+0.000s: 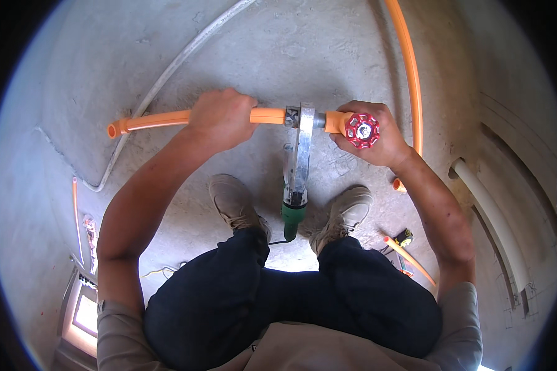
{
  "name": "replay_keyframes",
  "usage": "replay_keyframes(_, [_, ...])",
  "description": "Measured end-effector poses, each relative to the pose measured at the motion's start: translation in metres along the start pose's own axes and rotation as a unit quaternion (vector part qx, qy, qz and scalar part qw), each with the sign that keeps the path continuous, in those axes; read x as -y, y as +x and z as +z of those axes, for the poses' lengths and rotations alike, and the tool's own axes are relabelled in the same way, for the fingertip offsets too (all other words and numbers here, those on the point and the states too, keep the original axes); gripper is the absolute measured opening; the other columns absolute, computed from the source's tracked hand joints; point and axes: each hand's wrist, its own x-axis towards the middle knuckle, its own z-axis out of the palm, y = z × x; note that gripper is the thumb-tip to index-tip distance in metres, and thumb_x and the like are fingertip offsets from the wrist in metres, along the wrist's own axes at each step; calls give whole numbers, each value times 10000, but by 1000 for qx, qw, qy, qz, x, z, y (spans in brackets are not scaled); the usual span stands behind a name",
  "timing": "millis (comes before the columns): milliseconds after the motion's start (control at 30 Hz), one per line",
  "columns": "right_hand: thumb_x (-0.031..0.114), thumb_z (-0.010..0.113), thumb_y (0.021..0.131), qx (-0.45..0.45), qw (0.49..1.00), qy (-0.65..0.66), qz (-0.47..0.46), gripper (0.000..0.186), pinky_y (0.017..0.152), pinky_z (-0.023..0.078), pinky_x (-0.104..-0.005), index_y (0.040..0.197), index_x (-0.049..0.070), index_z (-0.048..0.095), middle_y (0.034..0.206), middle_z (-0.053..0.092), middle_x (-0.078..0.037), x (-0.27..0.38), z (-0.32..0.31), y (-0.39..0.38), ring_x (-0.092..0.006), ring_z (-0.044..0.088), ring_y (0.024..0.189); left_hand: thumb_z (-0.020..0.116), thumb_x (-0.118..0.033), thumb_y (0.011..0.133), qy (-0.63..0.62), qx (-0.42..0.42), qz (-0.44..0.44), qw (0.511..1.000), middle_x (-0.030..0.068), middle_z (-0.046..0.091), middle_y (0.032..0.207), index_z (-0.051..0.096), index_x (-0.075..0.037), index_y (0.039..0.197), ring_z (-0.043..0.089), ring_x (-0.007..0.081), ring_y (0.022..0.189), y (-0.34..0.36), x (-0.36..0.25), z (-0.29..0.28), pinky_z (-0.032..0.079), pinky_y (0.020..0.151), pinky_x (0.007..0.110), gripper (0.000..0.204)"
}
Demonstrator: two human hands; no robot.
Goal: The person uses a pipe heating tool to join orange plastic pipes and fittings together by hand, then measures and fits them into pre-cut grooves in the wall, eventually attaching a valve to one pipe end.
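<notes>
Left hand [220,117] is wrapped tight around the orange pipe [161,119] mid-frame, right hand [368,133] clamped round the red-wheeled valve [361,130] at the fusion tool [298,167]. Pipe looks light, stiff, a bit slick, so grip close to the joint. Bare concrete floor [278,49], spare pipes [408,68] lying around upper right.

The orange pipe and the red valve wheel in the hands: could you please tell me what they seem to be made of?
The orange pipe, gripped by the left hand, looks like plastic: uniform colour, smooth matte skin. The red valve wheel, at the right hand, has a glossy painted look with a silvery centre; probably coated metal, though moulded plastic cannot be excluded.
</notes>
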Motion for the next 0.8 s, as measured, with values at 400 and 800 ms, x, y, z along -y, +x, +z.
replay_keyframes(400, [158,885,732,-1,1000,-19,8,370,752,591,-376,1006,-17,709,917,739,-169,-1,1,1,-330,741,812,769,-271,860,-15,3,-1,1000,154,742,831,777,-92,965,723,371,819,1,0,3,576,772,493,207])
replay_keyframes(800, [120,893,737,23,1000,-14,6,383,803,592,-376,1036,-26,702,974,757,-169,2,3,2,-303,756,865,773,-264,854,-21,15,-13,1000,154,742,852,779,-98,985,722,368,842,-1,2,7,578,788,491,212])
